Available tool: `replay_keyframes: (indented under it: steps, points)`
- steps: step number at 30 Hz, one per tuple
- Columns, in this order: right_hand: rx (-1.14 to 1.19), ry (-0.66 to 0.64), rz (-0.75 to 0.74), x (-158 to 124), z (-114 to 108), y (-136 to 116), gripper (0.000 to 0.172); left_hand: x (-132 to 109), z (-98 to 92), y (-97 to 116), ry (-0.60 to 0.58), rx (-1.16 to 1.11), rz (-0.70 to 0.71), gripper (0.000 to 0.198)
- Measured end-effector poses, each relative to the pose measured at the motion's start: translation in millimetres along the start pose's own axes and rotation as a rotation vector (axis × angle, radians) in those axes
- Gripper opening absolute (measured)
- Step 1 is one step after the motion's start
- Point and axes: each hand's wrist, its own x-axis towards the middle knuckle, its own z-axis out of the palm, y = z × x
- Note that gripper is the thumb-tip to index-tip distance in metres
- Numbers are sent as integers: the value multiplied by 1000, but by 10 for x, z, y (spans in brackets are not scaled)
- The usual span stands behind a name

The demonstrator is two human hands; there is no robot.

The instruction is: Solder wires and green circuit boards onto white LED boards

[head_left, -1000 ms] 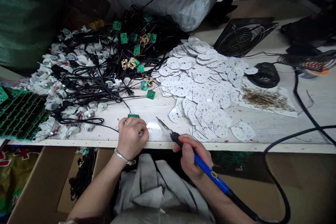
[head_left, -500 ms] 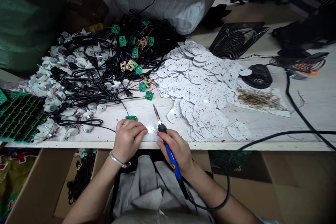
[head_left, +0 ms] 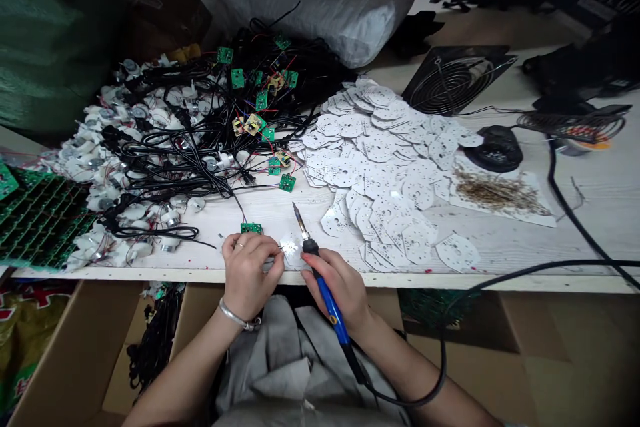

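My left hand (head_left: 249,268) rests on the table's front edge, fingers curled and pinched at the left rim of a round white disc board (head_left: 291,245). A small green circuit board (head_left: 251,227) on a black wire lies just beyond its knuckles. My right hand (head_left: 336,287) grips a blue-handled soldering iron (head_left: 326,290). The iron's metal tip (head_left: 299,217) points up and away, just right of the disc. Right-hand fingers also touch the disc's right edge.
A heap of white disc boards (head_left: 385,160) spreads to the right. Tangled black cables with green boards and white parts (head_left: 175,140) fill the left. A fan grille (head_left: 453,77), a black sponge holder (head_left: 495,147), metal scraps on paper (head_left: 500,193) and cardboard boxes (head_left: 90,347) are around.
My right hand swung in from the right to the disc, turning the iron's tip from pointing left to pointing up and away. The left hand stayed at the disc.
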Motion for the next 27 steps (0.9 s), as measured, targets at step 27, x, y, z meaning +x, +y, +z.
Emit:
replay_keyframes:
  steps: [27]
  points:
    - [251, 136, 324, -79, -202, -38, 15, 3, 57, -14, 15, 69, 16, 14]
